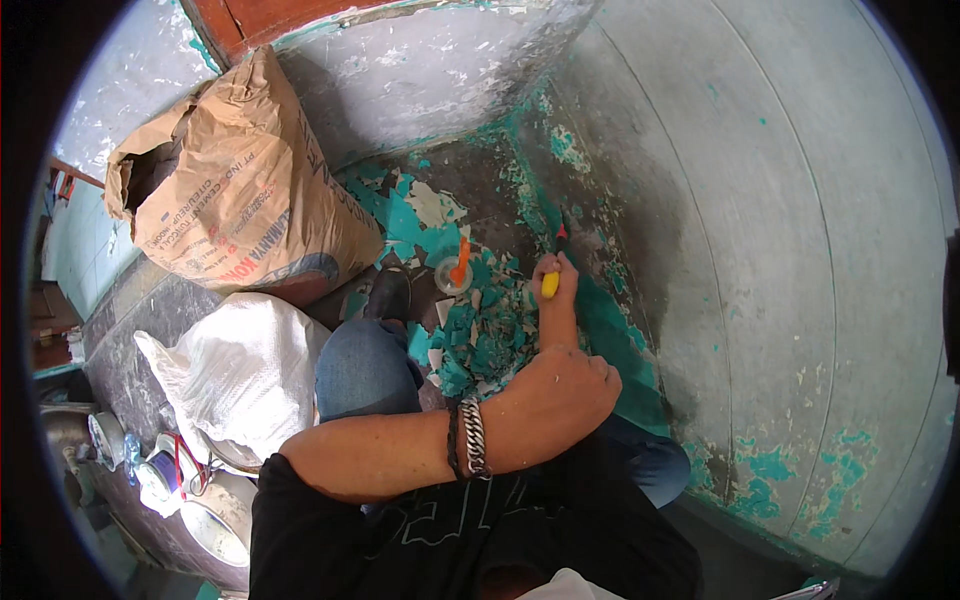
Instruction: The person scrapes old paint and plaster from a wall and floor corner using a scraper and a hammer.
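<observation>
My right hand is closed around a hand tool with a yellow handle, black and red toward its far end. That end points at the foot of the wall, and its working tip is too small to make out. My left forearm crosses in front of me, with a chain bracelet at the wrist. Over my right forearm lies my left hand, fingers curled and their inner side hidden. Peeled green and white paint flakes cover the floor beside my right hand. Among them sits a small clear cup with an orange piece in it.
A tall brown paper sack stands open at the left, with a white woven sack nearer me. Buckets and other containers are at the lower left. The grey wall with peeling green paint rises close on my right.
</observation>
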Available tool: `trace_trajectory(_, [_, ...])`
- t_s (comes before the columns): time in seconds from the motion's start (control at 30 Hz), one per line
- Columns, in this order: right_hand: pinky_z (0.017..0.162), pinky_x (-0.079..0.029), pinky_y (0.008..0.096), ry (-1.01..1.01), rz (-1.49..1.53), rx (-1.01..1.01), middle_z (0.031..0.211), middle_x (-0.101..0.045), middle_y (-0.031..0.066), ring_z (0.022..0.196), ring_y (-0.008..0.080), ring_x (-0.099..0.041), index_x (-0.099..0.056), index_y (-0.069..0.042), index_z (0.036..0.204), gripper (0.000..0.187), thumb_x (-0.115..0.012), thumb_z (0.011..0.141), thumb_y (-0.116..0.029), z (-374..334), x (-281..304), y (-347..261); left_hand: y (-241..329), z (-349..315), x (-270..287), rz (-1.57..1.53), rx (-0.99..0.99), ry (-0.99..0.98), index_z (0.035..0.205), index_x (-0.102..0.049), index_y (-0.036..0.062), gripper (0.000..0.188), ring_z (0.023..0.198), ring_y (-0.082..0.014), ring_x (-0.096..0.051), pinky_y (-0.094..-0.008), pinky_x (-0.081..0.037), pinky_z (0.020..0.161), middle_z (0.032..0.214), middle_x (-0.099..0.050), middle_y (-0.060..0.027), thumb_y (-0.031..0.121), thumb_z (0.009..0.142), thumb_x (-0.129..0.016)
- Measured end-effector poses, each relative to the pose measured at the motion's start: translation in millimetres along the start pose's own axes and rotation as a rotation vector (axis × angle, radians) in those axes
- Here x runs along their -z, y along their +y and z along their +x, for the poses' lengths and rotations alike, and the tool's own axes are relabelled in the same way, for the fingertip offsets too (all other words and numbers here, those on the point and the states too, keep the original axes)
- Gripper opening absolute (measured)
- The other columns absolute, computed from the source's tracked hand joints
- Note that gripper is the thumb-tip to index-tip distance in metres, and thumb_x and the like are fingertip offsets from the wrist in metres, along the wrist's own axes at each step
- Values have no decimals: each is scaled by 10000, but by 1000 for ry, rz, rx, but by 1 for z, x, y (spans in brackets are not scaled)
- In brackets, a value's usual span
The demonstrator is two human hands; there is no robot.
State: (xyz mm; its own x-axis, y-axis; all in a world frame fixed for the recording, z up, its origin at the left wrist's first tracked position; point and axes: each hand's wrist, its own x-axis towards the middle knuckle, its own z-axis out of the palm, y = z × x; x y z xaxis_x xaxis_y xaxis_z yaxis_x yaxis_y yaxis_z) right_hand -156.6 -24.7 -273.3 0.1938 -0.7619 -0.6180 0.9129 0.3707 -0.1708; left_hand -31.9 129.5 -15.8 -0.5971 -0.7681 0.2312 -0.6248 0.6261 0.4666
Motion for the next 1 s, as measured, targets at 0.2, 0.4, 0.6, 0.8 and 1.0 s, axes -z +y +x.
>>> trace_trajectory(0.2, [438,-465,231,-41,-109,56,584,-404,25,460,127,-439,-374,-47,802,241,-385,999,-186,-18,1,11,-4,-2,11,47,49,-51,912,-573,30,211,695,-179,-605,-279,-435,589,774,-583,-56,125,732,-626])
trace_trajectory(0.4, [440,-449,238,116,-16,24,593,-417,25,478,125,-446,-389,-48,779,260,-374,999,-185,25,-5,2,1,8,-11,63,24,-12,880,-581,32,164,691,-178,-615,-279,-436,586,754,-587,-58,124,745,-602])
trace_trajectory(0.6, [501,-412,243,-154,-280,-42,619,-448,30,526,141,-464,-468,-43,888,209,-429,989,-222,-90,35,-24,5,6,-6,118,-64,-36,885,-607,15,176,706,-196,-630,-294,-453,598,781,-610,-80,121,744,-601])
trace_trajectory(0.8, [653,-457,280,71,-1566,396,820,-593,115,723,193,-596,-502,-40,1255,338,-498,949,-184,-207,75,-54,15,7,-13,42,-138,-159,871,-623,10,191,720,-204,-638,-303,-462,600,788,-612,-89,147,739,-622])
trace_trajectory(1.0, [752,-473,451,249,-2314,701,991,-613,220,884,389,-618,-284,-174,1469,626,-531,898,-109,-255,78,-126,22,0,-41,-12,-187,-240,900,-598,12,199,704,-228,-647,-336,-488,588,755,-618,-94,156,763,-621])
